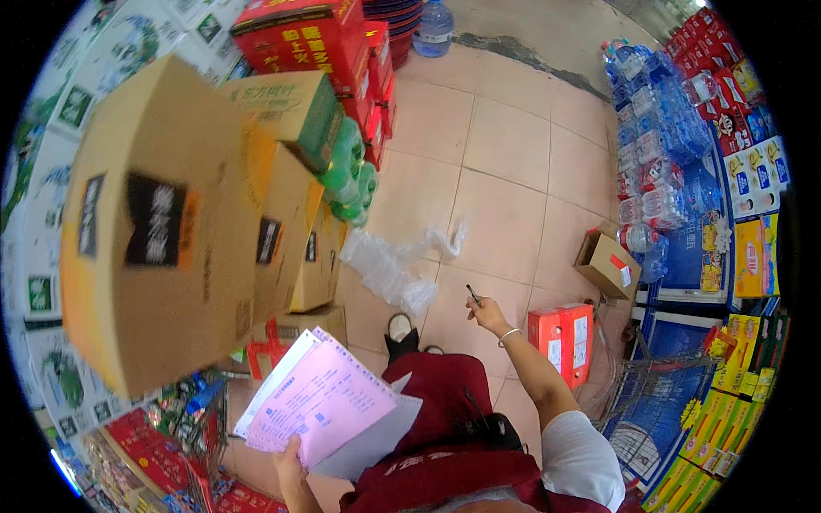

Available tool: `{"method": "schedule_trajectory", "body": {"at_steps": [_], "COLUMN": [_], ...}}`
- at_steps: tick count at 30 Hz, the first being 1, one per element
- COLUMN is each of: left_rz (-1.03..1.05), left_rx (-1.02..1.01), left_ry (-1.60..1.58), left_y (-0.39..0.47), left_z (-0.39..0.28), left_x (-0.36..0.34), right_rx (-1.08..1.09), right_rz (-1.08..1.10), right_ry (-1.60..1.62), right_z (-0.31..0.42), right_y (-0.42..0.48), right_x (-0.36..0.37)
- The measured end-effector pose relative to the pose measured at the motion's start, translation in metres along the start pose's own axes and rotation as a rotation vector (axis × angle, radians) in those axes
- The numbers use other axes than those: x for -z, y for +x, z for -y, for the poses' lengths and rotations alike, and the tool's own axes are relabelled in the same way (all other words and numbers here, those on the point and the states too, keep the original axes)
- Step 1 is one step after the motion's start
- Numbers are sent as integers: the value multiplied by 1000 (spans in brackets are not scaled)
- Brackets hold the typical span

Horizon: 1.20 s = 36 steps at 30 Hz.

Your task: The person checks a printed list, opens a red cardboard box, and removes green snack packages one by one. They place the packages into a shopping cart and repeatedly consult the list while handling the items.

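My left hand (292,456) grips the lower edge of several loose printed sheets (327,404), pink on top with white ones behind, fanned out in front of my dark red apron (442,385). Out to the right over the floor, my right hand (489,315) holds a dark pen (473,295) between the fingers, its tip pointing away from me. A bracelet is on that wrist. Crumpled clear plastic wrap (391,266) lies on the tiles just beyond my shoe (399,327).
Tall stacked cardboard cartons (186,237) stand close on the left, with green bottles (349,173) and red boxes (308,45) behind. Right are a red-orange box (560,343), a small carton (609,264), a wire cart (660,365) and packs of bottled water (660,122).
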<state>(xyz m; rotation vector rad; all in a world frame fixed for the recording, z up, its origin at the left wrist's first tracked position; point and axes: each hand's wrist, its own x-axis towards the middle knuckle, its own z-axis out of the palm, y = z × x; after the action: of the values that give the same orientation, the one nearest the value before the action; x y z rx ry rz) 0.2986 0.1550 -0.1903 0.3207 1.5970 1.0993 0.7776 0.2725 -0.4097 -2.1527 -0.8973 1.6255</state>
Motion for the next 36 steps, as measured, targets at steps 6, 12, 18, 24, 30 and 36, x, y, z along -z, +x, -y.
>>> {"method": "schedule_trajectory", "body": {"at_steps": [6,12,18,24,30,36], "left_rz": [-75,-205,-174,3,254,369], "left_rx": [83,243,300,281,150,51], "left_ry": [46,131,201,171,87,6], "left_y": [45,60,80,39,19,-23], "left_z": [45,100,129,125,81,49], "left_x": [-49,-116,-174,-226,-241,-319], "right_rx": [338,366,170,118,-411,-620], "right_rz": [-134,-37,-83,-705,-1122,-1581], "right_ry": [-404,-692,-549,-345,-598,-1157], "right_z": [-55,-112,-174,-226,-265,-253], "right_y": [179,381,428,297,-50,-408], "right_x": [-17,-51,-21,218,551,711]}}
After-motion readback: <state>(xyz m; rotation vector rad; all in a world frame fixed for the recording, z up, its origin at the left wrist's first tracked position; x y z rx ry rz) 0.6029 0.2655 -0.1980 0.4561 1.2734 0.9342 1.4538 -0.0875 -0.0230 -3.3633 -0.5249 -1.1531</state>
